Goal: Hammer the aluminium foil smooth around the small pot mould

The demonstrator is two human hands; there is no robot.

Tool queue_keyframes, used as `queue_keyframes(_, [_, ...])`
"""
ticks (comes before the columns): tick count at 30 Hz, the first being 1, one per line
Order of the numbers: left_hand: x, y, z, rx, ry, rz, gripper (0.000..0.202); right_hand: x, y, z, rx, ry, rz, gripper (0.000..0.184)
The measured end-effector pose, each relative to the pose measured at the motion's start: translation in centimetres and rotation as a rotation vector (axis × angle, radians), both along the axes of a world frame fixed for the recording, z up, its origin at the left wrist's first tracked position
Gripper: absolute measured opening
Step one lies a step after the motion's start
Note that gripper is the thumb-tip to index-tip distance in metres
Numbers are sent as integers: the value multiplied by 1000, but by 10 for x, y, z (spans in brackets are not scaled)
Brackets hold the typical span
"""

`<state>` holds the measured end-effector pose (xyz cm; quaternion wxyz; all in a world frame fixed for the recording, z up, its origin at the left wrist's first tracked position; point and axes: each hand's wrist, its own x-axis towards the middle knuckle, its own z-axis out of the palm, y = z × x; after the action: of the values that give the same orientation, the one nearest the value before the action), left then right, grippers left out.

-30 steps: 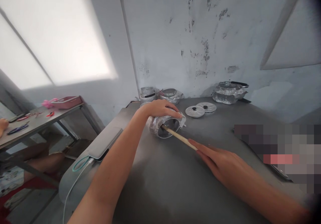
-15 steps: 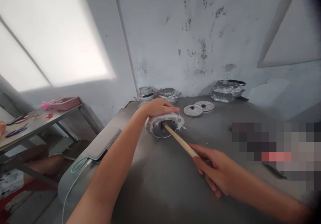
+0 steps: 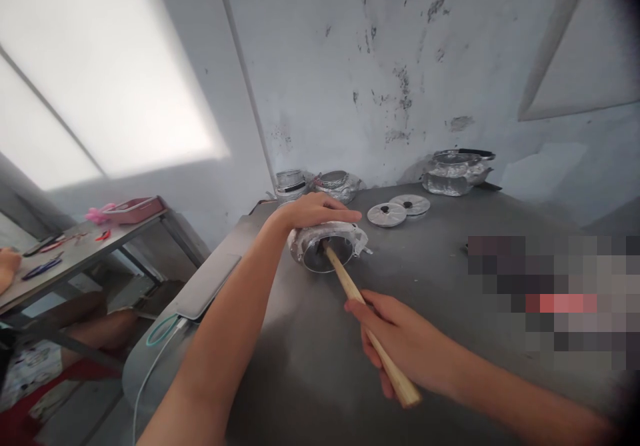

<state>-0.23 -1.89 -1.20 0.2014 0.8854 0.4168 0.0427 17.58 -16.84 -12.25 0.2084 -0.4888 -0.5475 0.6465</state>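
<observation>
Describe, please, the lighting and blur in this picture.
In the head view, glare washes out the upper left; a soft shadow lies on the table beside the left forearm; inside the metal pot it is dark; the right forearm looks softer toward the edge; coarse pixelation hides part of the right side.

Glaring patch (image 3: 110, 79) on wall (image 3: 310, 79), upper left; table (image 3: 445, 279) dimmer, softly shadowed. Pot (image 3: 306, 235) glints. Upper right corner black; right side pixelated.

Left hand (image 3: 320, 210) palm down, outstretched; right hand (image 3: 395, 336) lower, curled into grip.
</observation>
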Motion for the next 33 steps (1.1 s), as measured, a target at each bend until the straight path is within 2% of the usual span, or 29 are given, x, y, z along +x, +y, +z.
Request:
queue_keyframes(5, [-2, 2, 0, 19, -77, -80, 50, -1, -4, -1, 75, 44, -46, 30])
queue_keyframes(9, [-3, 5, -2, 22, -102, -86, 47, 1, -1, -14, 57, -16, 56, 30])
queue_keyframes(13, [-3, 5, -3, 32, -110, -73, 47, 2, 2, -19, 77, -21, 43, 30])
queue_keyframes(18, [-3, 5, -3, 26, -105, -64, 46, 0, -1, -17, 153, 4, -53, 31])
queue_keyframes(23, [-4, 6, -3, 19, -119, -71, 44, 4, 3, -13, 129, -88, 18, 30])
queue_keyframes(27, [-4, 5, -3, 24, -125, -59, 43, 8, 6, -3, 96, -116, -8, 31])
queue_keyframes(33, [-4, 7, -4, 17, -131, -71, 42, 5, 2, 2, 178, -11, -83, 31])
